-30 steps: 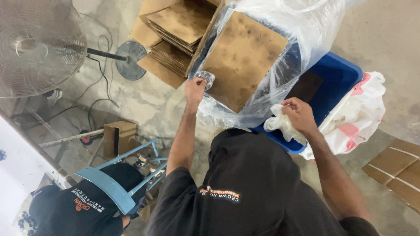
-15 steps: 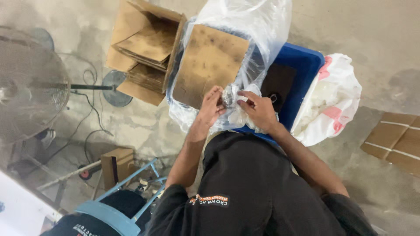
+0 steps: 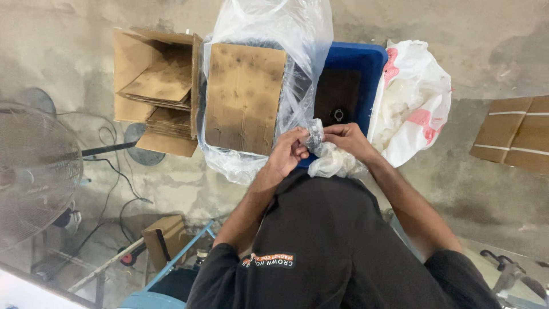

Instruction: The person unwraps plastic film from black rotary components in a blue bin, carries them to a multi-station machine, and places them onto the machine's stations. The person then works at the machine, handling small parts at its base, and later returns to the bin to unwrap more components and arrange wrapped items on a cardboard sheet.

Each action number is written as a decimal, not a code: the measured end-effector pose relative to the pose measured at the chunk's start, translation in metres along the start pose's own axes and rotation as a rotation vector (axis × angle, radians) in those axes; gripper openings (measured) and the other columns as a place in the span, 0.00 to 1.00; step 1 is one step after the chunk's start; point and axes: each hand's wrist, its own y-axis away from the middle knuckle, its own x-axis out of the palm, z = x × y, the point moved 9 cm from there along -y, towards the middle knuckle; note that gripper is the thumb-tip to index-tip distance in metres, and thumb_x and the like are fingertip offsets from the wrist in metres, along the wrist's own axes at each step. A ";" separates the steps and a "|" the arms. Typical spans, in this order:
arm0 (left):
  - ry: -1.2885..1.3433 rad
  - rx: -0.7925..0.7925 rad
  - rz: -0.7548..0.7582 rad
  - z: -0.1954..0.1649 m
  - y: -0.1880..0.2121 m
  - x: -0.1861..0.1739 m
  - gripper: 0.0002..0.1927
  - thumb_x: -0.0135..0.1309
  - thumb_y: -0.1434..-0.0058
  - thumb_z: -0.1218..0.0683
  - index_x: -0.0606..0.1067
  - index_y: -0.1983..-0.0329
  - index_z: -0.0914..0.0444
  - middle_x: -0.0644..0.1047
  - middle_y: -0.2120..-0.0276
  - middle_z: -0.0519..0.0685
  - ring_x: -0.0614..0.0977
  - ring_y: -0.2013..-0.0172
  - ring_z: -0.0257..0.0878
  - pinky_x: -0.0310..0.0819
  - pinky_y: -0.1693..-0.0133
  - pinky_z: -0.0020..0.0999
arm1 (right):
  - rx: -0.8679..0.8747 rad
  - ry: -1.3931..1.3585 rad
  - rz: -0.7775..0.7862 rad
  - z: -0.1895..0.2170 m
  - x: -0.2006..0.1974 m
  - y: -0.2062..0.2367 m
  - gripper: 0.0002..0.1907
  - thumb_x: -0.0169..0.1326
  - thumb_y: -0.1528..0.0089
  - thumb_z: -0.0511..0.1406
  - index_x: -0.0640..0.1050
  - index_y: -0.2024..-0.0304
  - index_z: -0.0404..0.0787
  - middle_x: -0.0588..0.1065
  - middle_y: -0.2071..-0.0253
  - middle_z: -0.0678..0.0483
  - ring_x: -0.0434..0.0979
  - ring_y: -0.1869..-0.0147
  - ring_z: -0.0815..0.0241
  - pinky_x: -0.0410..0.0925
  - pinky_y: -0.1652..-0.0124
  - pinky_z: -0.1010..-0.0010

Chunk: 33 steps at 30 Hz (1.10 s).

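My left hand [image 3: 289, 151] and my right hand [image 3: 346, 139] meet in front of my chest. Both pinch a small clear plastic bag [image 3: 315, 134] with something small and dark inside. A crumpled bunch of clear bags [image 3: 334, 164] hangs under my right hand. Just beyond my hands stands a blue plastic crate [image 3: 351, 60]. To its left, a stained brown cardboard sheet [image 3: 245, 97] lies inside a large clear plastic bag [image 3: 274, 28].
A white and red plastic sack [image 3: 414, 97] full of clear bags leans on the crate's right side. An open cardboard box [image 3: 154, 86] lies at the left, flat cardboard [image 3: 514, 134] at the right. A pedestal fan [image 3: 34, 171] and cables [image 3: 123, 194] are at the far left, a blue frame [image 3: 177, 260] below.
My left hand left the edge of the large plastic bag and came to my right hand. Both hands now hold the small clear bag. The view shifted right.
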 end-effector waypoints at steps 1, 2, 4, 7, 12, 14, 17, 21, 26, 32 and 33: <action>-0.079 0.035 0.031 -0.001 -0.002 0.007 0.04 0.55 0.36 0.58 0.72 0.66 0.60 0.69 0.76 0.40 0.69 0.78 0.29 0.68 0.73 0.28 | 0.055 -0.012 -0.023 -0.009 -0.002 0.000 0.11 0.57 0.34 0.31 0.83 0.53 0.30 0.81 0.61 0.55 0.78 0.61 0.72 0.72 0.62 0.77; -0.158 0.069 0.061 -0.001 -0.002 0.014 0.03 0.55 0.37 0.59 0.72 0.65 0.61 0.70 0.75 0.40 0.70 0.77 0.29 0.69 0.72 0.29 | 0.066 -0.063 -0.010 -0.013 0.000 0.001 0.11 0.57 0.33 0.31 0.83 0.53 0.29 0.81 0.61 0.54 0.78 0.61 0.71 0.72 0.62 0.77; -0.235 0.068 0.094 0.002 -0.002 0.022 0.02 0.54 0.37 0.59 0.73 0.63 0.61 0.71 0.75 0.41 0.71 0.76 0.29 0.71 0.71 0.29 | 0.088 -0.160 0.017 -0.023 0.004 0.001 0.10 0.58 0.32 0.31 0.83 0.53 0.28 0.81 0.61 0.52 0.78 0.62 0.70 0.72 0.62 0.77; -0.251 -0.007 0.100 0.009 -0.001 0.015 0.02 0.54 0.35 0.58 0.73 0.61 0.61 0.71 0.75 0.41 0.72 0.77 0.30 0.72 0.71 0.28 | 0.194 -0.277 0.039 -0.040 0.000 0.005 0.12 0.55 0.34 0.34 0.82 0.54 0.32 0.82 0.62 0.53 0.81 0.64 0.69 0.73 0.64 0.77; -0.309 0.051 0.039 0.011 -0.020 -0.016 0.05 0.53 0.30 0.55 0.72 0.60 0.61 0.72 0.75 0.41 0.68 0.80 0.27 0.70 0.76 0.28 | 0.036 -0.472 -0.070 -0.029 -0.053 0.011 0.09 0.57 0.31 0.37 0.77 0.60 0.35 0.79 0.67 0.54 0.78 0.68 0.66 0.72 0.67 0.74; -0.385 0.032 -0.086 0.023 -0.049 -0.023 0.05 0.53 0.31 0.56 0.72 0.60 0.63 0.71 0.75 0.42 0.70 0.80 0.29 0.70 0.76 0.28 | 0.071 -0.349 -0.246 -0.032 -0.074 0.013 0.09 0.57 0.32 0.36 0.78 0.59 0.34 0.79 0.67 0.55 0.79 0.68 0.66 0.73 0.66 0.73; -0.647 0.131 -0.153 0.030 -0.064 -0.010 0.05 0.50 0.31 0.56 0.70 0.61 0.64 0.72 0.75 0.44 0.72 0.80 0.31 0.71 0.78 0.29 | 0.143 0.133 -0.446 -0.030 -0.089 0.030 0.11 0.56 0.33 0.36 0.81 0.57 0.32 0.79 0.68 0.55 0.77 0.67 0.68 0.70 0.66 0.73; -0.927 0.195 0.068 0.041 -0.060 0.019 0.08 0.49 0.30 0.52 0.69 0.60 0.62 0.71 0.76 0.44 0.71 0.82 0.32 0.68 0.80 0.29 | 0.093 0.534 -0.383 -0.011 -0.061 0.051 0.16 0.58 0.38 0.36 0.79 0.47 0.40 0.79 0.71 0.50 0.75 0.69 0.65 0.69 0.67 0.69; -1.046 0.253 0.125 0.027 -0.028 0.034 0.09 0.54 0.32 0.53 0.71 0.54 0.62 0.76 0.70 0.45 0.76 0.73 0.29 0.74 0.75 0.28 | -0.205 0.736 -0.232 0.013 -0.022 0.042 0.13 0.60 0.38 0.37 0.81 0.52 0.39 0.79 0.66 0.43 0.78 0.66 0.56 0.71 0.63 0.64; -0.891 0.394 -0.163 -0.021 -0.009 -0.021 0.09 0.55 0.31 0.56 0.73 0.50 0.63 0.77 0.69 0.45 0.77 0.70 0.29 0.73 0.71 0.26 | -0.473 0.448 -1.129 0.073 -0.201 0.125 0.10 0.57 0.30 0.34 0.79 0.50 0.34 0.75 0.61 0.47 0.73 0.59 0.56 0.69 0.57 0.64; -0.828 0.427 -0.191 -0.025 -0.006 -0.031 0.08 0.54 0.30 0.56 0.74 0.52 0.64 0.77 0.66 0.45 0.78 0.66 0.28 0.74 0.69 0.26 | -0.630 0.163 -1.183 0.074 -0.228 0.134 0.10 0.54 0.27 0.33 0.77 0.46 0.33 0.74 0.56 0.50 0.72 0.54 0.59 0.69 0.53 0.66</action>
